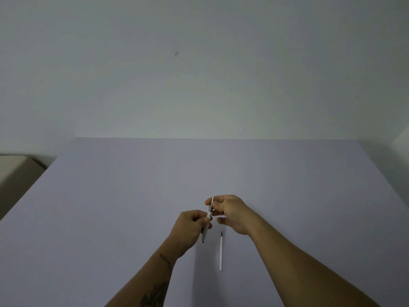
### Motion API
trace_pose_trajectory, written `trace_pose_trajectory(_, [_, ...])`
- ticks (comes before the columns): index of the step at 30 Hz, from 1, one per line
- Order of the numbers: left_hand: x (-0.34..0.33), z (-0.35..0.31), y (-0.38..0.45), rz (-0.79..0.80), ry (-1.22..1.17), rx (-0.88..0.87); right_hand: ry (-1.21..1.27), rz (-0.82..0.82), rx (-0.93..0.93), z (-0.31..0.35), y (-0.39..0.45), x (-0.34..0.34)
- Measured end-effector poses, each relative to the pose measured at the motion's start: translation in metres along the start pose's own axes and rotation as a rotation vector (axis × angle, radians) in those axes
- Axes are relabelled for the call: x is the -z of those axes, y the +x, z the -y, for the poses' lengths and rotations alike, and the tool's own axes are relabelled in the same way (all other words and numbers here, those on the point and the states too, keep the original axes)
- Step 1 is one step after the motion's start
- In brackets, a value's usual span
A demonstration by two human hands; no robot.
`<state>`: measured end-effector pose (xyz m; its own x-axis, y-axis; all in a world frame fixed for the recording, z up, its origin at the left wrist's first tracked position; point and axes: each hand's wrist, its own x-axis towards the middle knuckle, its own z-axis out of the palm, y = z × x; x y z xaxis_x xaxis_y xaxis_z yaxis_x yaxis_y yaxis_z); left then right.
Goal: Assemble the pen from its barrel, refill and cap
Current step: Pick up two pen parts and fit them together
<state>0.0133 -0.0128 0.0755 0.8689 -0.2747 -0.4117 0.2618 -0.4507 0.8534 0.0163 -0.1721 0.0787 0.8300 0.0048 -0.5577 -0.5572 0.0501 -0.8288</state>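
I hold a slim white pen barrel [204,234] tilted above the table, its lower end sticking out below my left hand [190,227], which grips its middle. My right hand [230,210] pinches the barrel's upper part, a grey metallic tip section [212,203] pointing up and away. A thin white refill [221,253] with a dark point lies on the table just right of the barrel, pointing away from me, untouched. I cannot make out a separate cap.
The pale lilac table [110,218] runs to a plain white wall. Its left edge drops beside a beige box or furniture piece [15,171]. A white corner shows at the far right [400,138].
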Motion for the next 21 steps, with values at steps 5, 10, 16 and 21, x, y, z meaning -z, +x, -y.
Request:
trace_pose_trajectory(5, [0.0018,0.0021,0.0008,-0.015,0.006,0.005,0.066,0.016,-0.051,-0.0063,0.0003,0.0003])
trace_pose_trajectory(10, [0.0002,0.0015,0.0018,-0.011,0.008,-0.001,0.046,-0.053,-0.007,-0.0064,0.0003,-0.0016])
trace_pose_trajectory(16, [0.0001,0.0026,0.0007,-0.011,0.027,0.000,0.033,-0.016,-0.007,-0.0039,-0.0046,-0.0006])
trace_pose_trajectory(21, [-0.0001,0.0013,0.0000,-0.020,0.033,-0.002,0.048,-0.001,-0.025,-0.0065,-0.0044,-0.0011])
